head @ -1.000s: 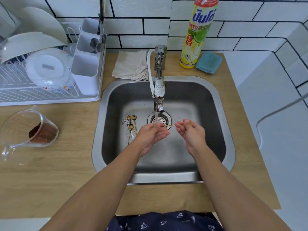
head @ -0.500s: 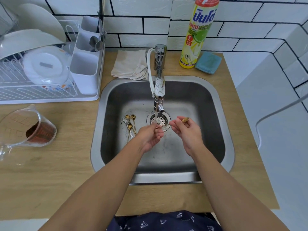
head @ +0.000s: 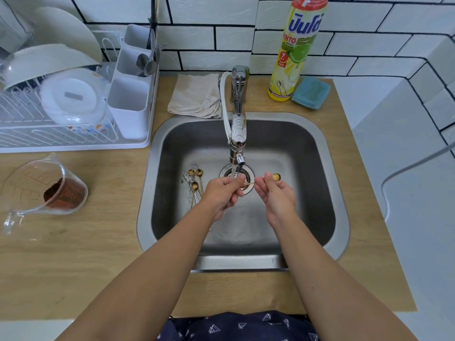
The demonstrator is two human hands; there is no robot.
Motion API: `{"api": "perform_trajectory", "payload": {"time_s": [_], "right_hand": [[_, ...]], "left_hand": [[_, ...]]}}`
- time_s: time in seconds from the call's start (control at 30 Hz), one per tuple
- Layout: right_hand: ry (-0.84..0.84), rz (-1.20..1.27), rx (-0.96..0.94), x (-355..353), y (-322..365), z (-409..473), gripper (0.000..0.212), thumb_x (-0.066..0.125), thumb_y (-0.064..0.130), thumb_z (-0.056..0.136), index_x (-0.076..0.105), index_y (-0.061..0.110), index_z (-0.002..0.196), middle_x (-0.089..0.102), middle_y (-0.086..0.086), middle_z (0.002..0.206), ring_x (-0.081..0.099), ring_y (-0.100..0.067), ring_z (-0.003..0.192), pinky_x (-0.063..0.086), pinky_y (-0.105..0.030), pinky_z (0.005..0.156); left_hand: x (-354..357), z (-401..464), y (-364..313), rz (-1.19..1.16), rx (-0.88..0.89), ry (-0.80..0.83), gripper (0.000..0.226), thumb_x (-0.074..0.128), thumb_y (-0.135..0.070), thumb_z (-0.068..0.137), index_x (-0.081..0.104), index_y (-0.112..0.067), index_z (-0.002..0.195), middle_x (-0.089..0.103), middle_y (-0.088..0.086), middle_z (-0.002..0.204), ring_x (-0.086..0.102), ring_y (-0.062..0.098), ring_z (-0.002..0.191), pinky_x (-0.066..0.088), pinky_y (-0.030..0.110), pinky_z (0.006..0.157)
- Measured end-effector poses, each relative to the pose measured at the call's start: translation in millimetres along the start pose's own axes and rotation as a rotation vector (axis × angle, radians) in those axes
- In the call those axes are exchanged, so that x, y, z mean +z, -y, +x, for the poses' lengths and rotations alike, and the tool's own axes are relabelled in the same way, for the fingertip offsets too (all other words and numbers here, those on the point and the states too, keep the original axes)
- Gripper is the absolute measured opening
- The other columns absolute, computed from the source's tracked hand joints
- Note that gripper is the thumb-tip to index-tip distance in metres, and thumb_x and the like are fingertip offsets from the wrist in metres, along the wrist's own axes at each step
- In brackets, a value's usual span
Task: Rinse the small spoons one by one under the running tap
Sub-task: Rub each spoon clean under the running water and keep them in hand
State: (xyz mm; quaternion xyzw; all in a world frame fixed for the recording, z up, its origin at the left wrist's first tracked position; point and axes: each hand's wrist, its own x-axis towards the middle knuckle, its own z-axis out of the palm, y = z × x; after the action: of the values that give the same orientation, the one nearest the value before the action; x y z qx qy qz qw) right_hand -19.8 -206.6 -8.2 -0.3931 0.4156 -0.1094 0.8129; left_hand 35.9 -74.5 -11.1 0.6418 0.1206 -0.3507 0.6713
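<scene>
While water runs from the chrome tap (head: 237, 134) above the drain, I see my two hands sharing one slim gold teaspoon (head: 276, 177) over the middle of the stainless steel sink basin (head: 317, 193). My left hand (head: 222, 193) curls its fingers round the handle end, right under the stream; my right hand (head: 275, 195) pinches the shaft just below the round bowl, which sticks out past its fingertips. Between the hands a short length of handle shows bare. The spoon's long axis runs nearly level, left to right, rising slightly toward the bowl on the right.

A cluster of gold spoons (head: 195, 184) lies on the basin floor just left of my left hand, bowls toward the back wall. Bare steel opens to the right of my right hand and toward the near rim; the spout hangs close above my left knuckles.
</scene>
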Motion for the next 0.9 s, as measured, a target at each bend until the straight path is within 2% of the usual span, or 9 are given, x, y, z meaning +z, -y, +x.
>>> {"api": "perform_trajectory", "payload": {"time_s": [0.07,0.13,0.33,0.4,0.53,0.63,0.73,0.8,0.9], "right_hand": [[-0.036,0.002,-0.024,-3.0,5.7,3.3,0.014,0.063,0.010,0.102,0.062,0.004,0.090,0.075,-0.011,0.079,0.077,-0.009,0.069,0.060,-0.020,0.063],[-0.046,-0.010,-0.032,-7.1,10.4,6.2,0.013,0.063,0.011,0.102,0.063,0.005,0.091,0.076,-0.010,0.080,0.077,-0.009,0.071,0.060,-0.020,0.065],[-0.020,-0.049,-0.013,-2.7,-0.4,3.0,0.012,0.062,0.010,0.102,0.063,0.003,0.093,0.076,-0.009,0.079,0.077,-0.009,0.073,0.060,-0.020,0.065],[-0.031,-0.048,-0.024,-4.2,0.4,3.9,0.012,0.062,0.010,0.102,0.063,0.003,0.093,0.076,-0.009,0.079,0.077,-0.010,0.072,0.060,-0.020,0.065],[-0.045,-0.053,-0.038,-9.6,8.7,8.1,0.013,0.063,0.012,0.102,0.064,0.004,0.092,0.077,-0.006,0.074,0.077,-0.008,0.070,0.060,-0.020,0.065],[0.002,-0.063,-0.019,-4.0,6.2,5.9,0.015,0.063,0.012,0.102,0.065,0.005,0.089,0.077,-0.002,0.067,0.077,-0.008,0.071,0.060,-0.020,0.065],[0.036,-0.068,-0.015,3.5,-0.9,3.4,0.016,0.064,0.012,0.101,0.065,0.005,0.086,0.078,-0.004,0.071,0.077,-0.010,0.073,0.061,-0.021,0.066],[0.043,-0.069,-0.030,3.8,-0.8,5.1,0.017,0.064,0.012,0.101,0.066,0.005,0.086,0.078,-0.004,0.072,0.077,-0.010,0.073,0.061,-0.021,0.066],[0.025,-0.064,-0.045,0.5,3.3,8.8,0.016,0.064,0.012,0.102,0.066,0.006,0.087,0.078,-0.003,0.072,0.077,-0.009,0.072,0.060,-0.020,0.065]], "left_hand": [[-1.8,-1.4,1.2,-0.186,-0.036,0.189,0.017,0.059,-0.019,0.100,0.066,-0.004,0.107,0.077,0.011,0.092,0.075,0.014,0.079,0.057,0.020,0.064],[-5.3,-3.0,5.3,-0.275,-0.028,0.303,0.021,0.048,-0.012,0.105,0.059,0.000,0.119,0.077,0.013,0.106,0.073,0.023,0.104,0.058,0.024,0.079],[6.0,0.6,8.2,-0.140,-0.022,-0.007,0.030,0.067,-0.033,0.095,0.068,-0.003,0.097,0.074,0.006,0.069,0.072,0.014,0.060,0.056,0.021,0.055],[3.0,2.1,9.7,-0.217,-0.055,0.053,0.030,0.061,-0.030,0.099,0.067,-0.001,0.101,0.076,0.010,0.077,0.075,0.016,0.071,0.057,0.021,0.060],[-12.2,-4.4,12.8,-0.365,-0.091,0.345,0.027,0.044,-0.010,0.106,0.055,0.005,0.125,0.073,0.020,0.114,0.070,0.027,0.111,0.058,0.027,0.082],[-9.0,-4.0,6.6,-0.144,-0.090,0.145,0.027,0.061,-0.024,0.100,0.064,0.000,0.110,0.078,0.012,0.090,0.077,0.018,0.082,0.059,0.023,0.064],[-5.2,0.8,0.3,0.041,-0.063,-0.069,0.041,0.072,-0.045,0.089,0.071,-0.005,0.093,0.068,0.001,0.058,0.056,0.008,0.041,0.043,0.020,0.038],[-7.3,2.2,-0.6,0.049,-0.057,-0.051,0.039,0.065,-0.045,0.095,0.071,-0.006,0.092,0.059,-0.003,0.053,0.042,0.007,0.037,0.033,0.018,0.036],[-12.5,-1.6,0.7,-0.103,-0.088,0.161,0.023,0.054,-0.022,0.104,0.068,-0.005,0.108,0.065,-0.003,0.072,0.049,0.005,0.051,0.040,0.017,0.048]]}}
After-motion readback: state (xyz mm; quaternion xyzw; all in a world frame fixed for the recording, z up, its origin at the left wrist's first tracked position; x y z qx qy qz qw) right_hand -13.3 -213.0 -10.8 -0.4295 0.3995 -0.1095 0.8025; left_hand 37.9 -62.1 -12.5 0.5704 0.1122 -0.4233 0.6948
